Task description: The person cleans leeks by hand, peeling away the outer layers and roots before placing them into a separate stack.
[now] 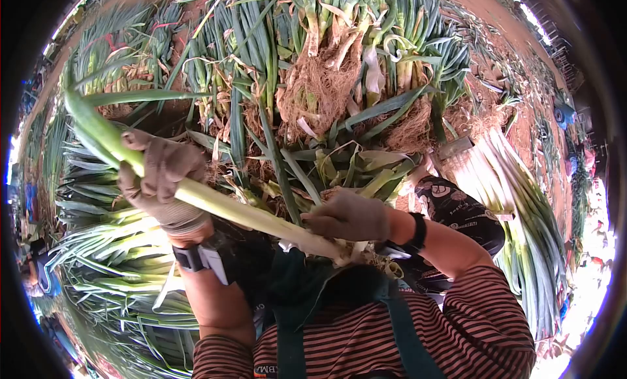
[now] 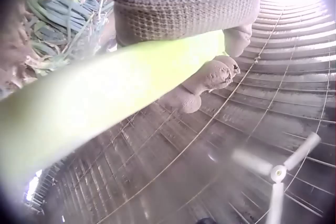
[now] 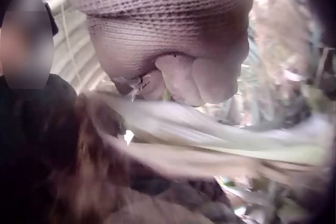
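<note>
A long, thick green onion [image 1: 241, 212] lies slantwise across the person's lap in the head view, green leaves up at the left and pale root end low near the middle. My gloved left hand [image 1: 166, 176] grips it around the stalk just below the leaves. In the left wrist view, the gloved fingers [image 2: 210, 74] curl behind the pale green stalk [image 2: 115, 82]. Close to the root end, my gloved right hand [image 1: 349, 217] has its fingers curled. The right wrist view shows that hand [image 3: 168, 50] pinching at the loose whitish outer layers [image 3: 199, 134], with brownish roots blurred below.
Rooted green onions [image 1: 320, 98] stand bunched ahead. A pile of pale-stalked onions [image 1: 516, 202] lies at the right, another pile [image 1: 124, 248] at the left. Stripped leaves [image 1: 379, 163] litter the ground in front. A ribbed covering [image 2: 157, 161] with a fan [image 2: 278, 174] arches overhead.
</note>
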`<control>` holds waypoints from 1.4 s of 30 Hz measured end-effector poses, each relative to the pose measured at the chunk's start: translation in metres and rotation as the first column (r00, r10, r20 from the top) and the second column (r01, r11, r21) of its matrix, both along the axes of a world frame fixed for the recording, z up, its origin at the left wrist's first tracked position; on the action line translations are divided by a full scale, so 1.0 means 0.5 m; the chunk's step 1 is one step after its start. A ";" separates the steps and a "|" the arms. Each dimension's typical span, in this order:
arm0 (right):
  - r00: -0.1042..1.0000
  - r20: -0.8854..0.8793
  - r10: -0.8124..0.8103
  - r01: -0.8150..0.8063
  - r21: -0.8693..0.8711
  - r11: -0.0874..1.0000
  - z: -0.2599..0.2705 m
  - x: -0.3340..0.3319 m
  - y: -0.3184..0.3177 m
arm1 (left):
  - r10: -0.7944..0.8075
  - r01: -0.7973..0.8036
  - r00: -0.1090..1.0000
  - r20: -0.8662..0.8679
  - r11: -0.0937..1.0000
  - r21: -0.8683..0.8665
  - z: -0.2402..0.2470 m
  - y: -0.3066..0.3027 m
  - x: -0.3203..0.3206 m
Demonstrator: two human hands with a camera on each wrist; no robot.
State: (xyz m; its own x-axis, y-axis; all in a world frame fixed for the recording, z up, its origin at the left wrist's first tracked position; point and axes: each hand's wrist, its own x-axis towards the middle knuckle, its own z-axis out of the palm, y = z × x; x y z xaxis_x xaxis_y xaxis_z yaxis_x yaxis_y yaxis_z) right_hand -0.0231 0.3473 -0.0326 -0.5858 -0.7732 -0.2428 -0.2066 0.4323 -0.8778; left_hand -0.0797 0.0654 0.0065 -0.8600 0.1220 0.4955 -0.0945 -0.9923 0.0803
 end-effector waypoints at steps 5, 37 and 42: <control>0.945 -0.205 -0.253 0.288 0.162 0.944 -0.100 0.056 0.146 | 0.169 -0.163 0.983 0.065 0.982 -0.093 0.014 -0.047 0.006; 0.948 -0.319 -0.015 0.091 0.225 0.970 0.172 0.288 0.246 | 0.674 -0.440 0.545 0.499 0.736 -0.514 -0.195 -0.305 0.058; 0.802 -0.212 -0.558 0.593 0.180 0.785 0.187 0.311 0.336 | 0.749 -0.605 0.474 0.462 0.659 -0.448 -0.186 -0.313 0.094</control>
